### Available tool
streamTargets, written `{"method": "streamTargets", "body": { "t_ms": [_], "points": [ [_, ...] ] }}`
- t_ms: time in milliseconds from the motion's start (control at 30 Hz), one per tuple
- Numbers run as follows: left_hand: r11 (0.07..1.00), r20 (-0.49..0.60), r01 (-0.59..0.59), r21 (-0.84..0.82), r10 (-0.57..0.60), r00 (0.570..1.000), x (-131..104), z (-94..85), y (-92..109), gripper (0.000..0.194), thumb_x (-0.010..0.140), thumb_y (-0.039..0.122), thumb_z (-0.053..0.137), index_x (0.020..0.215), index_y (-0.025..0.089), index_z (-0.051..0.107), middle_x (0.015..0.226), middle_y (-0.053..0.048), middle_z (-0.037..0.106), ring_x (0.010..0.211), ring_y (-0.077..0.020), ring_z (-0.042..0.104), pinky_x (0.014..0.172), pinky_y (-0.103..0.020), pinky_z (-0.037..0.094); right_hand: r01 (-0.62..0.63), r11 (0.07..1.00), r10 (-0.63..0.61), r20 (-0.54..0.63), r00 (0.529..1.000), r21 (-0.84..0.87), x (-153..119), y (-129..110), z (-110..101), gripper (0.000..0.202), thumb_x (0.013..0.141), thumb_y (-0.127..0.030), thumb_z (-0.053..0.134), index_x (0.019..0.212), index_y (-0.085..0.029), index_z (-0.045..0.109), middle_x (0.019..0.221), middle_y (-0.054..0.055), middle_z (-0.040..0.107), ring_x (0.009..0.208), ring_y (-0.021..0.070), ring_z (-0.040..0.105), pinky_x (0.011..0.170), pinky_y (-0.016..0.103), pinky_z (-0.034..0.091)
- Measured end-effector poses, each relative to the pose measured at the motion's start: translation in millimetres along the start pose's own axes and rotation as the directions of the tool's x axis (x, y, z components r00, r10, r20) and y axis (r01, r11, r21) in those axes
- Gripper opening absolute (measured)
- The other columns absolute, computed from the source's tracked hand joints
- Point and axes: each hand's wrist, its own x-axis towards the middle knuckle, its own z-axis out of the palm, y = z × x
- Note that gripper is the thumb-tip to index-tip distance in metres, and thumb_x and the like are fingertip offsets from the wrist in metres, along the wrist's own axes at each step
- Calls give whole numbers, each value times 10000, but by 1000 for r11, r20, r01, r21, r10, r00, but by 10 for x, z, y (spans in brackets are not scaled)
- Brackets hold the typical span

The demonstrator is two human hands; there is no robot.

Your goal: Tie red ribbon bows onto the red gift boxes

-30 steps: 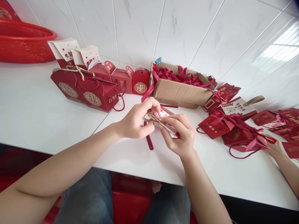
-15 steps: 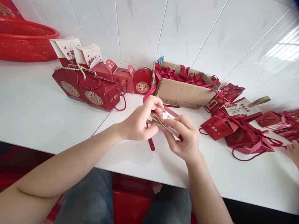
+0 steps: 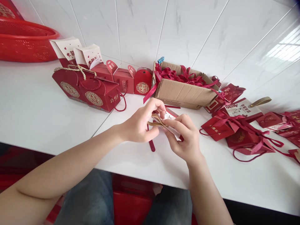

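Between my hands is a small red-and-white gift box (image 3: 170, 115) with a tan strap handle (image 3: 154, 123); my fingers cover much of it. My right hand (image 3: 185, 134) pinches the strap's base against the box top, thumb below and index finger above. Curled around the strap's loop from the left is my left hand (image 3: 142, 122). Its index fingertip rests near the box edge and its thumb sits below the loop; its other fingers are partly hidden. A dark red strip (image 3: 152, 144) lies on the table under the box.
Behind my hands stands a cardboard box (image 3: 185, 92) full of red ribbons (image 3: 185, 76). Finished-looking red gift boxes (image 3: 93, 93) line the left; ribboned boxes (image 3: 248, 137) crowd the right. A red plastic basket (image 3: 28, 43) is at far left. Another person's fingers (image 3: 298, 153) show at the right edge.
My left thumb has shifted slightly down off the tan strap, and the loop shows more. At the right edge, the other person's hand has moved mostly out of view.
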Motion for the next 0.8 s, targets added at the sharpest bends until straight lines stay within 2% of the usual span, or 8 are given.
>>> {"method": "streamTargets", "body": {
  "t_ms": [200,500,800],
  "points": [
    [1000,-22,-28,-6,28,999,12,11,2,453,688,15,577,1077,186,419,958,-42,530,781,-129,586,659,-267,522,-70,997,72,-59,996,34,8,1,-5,122,822,-233,668,939,-219,635,752,8,619,622,137,558,598,304,465],
    [998,-33,-50,-33,49,998,8,24,14,424,722,13,568,1078,189,420,898,-22,538,791,-131,587,677,-267,529,-57,998,58,-102,993,13,12,5,3,95,811,-237,687,894,-219,644,736,8,637,629,141,590,595,299,483],
    [998,-34,-63,14,64,997,8,22,9,454,715,10,567,1116,173,433,971,-65,595,874,-170,629,676,-268,531,-25,1000,26,-144,989,6,16,16,29,115,795,-212,714,877,-207,633,757,25,668,649,149,627,590,301,505]
  ]
}}
